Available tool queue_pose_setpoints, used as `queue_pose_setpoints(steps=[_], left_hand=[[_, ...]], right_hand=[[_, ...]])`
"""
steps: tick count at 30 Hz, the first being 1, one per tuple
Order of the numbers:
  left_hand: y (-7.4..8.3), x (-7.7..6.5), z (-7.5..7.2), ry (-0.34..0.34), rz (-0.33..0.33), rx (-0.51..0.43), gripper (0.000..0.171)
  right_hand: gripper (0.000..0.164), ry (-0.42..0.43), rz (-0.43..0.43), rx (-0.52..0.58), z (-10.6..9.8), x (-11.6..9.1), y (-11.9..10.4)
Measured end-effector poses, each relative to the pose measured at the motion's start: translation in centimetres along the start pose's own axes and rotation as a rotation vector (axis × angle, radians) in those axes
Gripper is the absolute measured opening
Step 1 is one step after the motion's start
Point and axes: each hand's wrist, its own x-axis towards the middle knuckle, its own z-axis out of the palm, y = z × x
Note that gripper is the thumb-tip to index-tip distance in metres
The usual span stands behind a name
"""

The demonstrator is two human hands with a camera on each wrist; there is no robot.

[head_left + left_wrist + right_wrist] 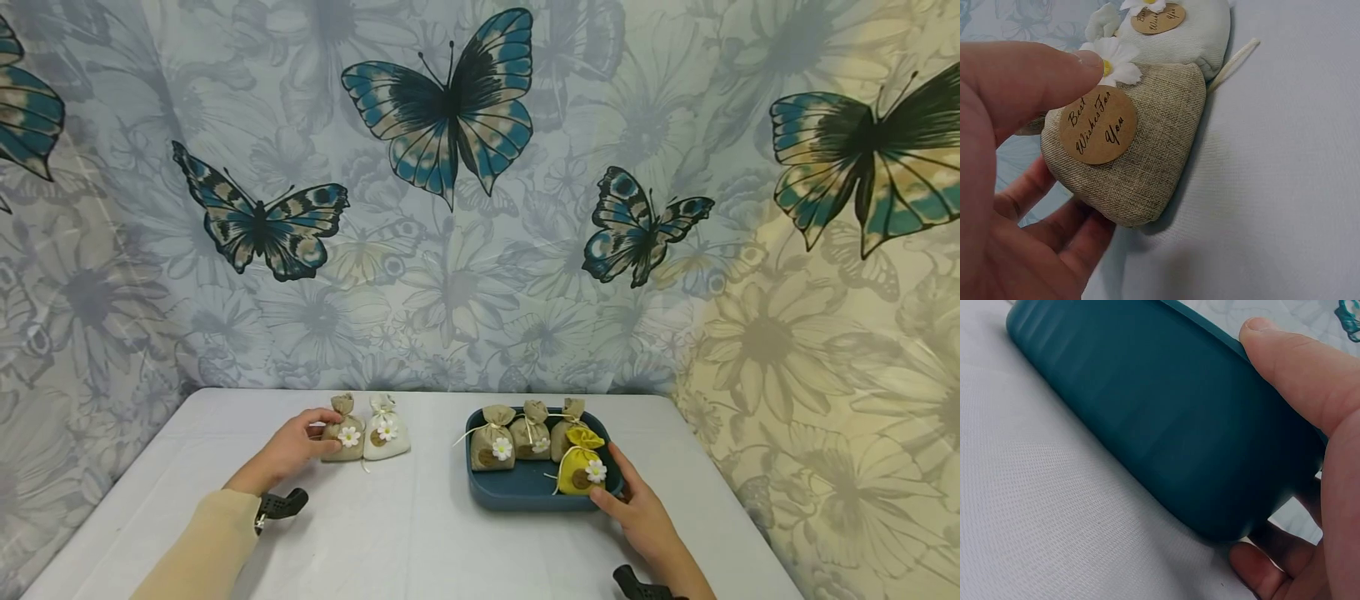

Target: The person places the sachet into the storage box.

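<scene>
My left hand (pixel 300 440) grips a tan burlap sachet (pixel 344 446) on the left part of the table. In the left wrist view its thumb lies across the front of the sachet (pixel 1163 134), by a white flower and a round "Best Wishes For You" label, with fingers behind. A white sachet (pixel 392 440) stands right beside it. My right hand (pixel 637 504) holds the near right corner of a blue bin (pixel 517 498), thumb at the rim, fingers round the end wall. Inside the bin stand a yellow sachet (pixel 577 471) and three tan ones, including a front-left one (pixel 491 446).
A white cloth covers the table (pixel 420 542). Behind it hangs a floral backdrop (pixel 457 317) printed with butterflies, close to the table's back edge. Black wrist mounts show on the left wrist (pixel 281 505) and the right wrist (pixel 637 583).
</scene>
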Motion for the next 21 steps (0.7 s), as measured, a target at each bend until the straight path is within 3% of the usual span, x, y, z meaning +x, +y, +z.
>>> queue_pose_setpoints(steps=[5, 9, 14, 21], left_hand=[[-0.32, -0.07, 0.21, 0.009, 0.027, 0.069, 0.042], [-0.73, 0.01, 0.22, 0.004, 0.012, 0.111, 0.043], [-0.86, -0.37, 0.31, -0.01, -0.024, 0.105, 0.051], [-0.96, -0.95, 0.74, -0.049, 0.005, 0.099, 0.057]], right_hand=[[0.088, 0.002, 0.0, 0.026, 0.05, 0.02, 0.01], [0.089, -0.002, 0.001, 0.043, 0.07, -0.01, -0.04], [0.088, -0.005, 0.002, 0.045, 0.09, 0.01, 0.01], [0.089, -0.002, 0.002, 0.026, 0.07, 0.06, 0.09]])
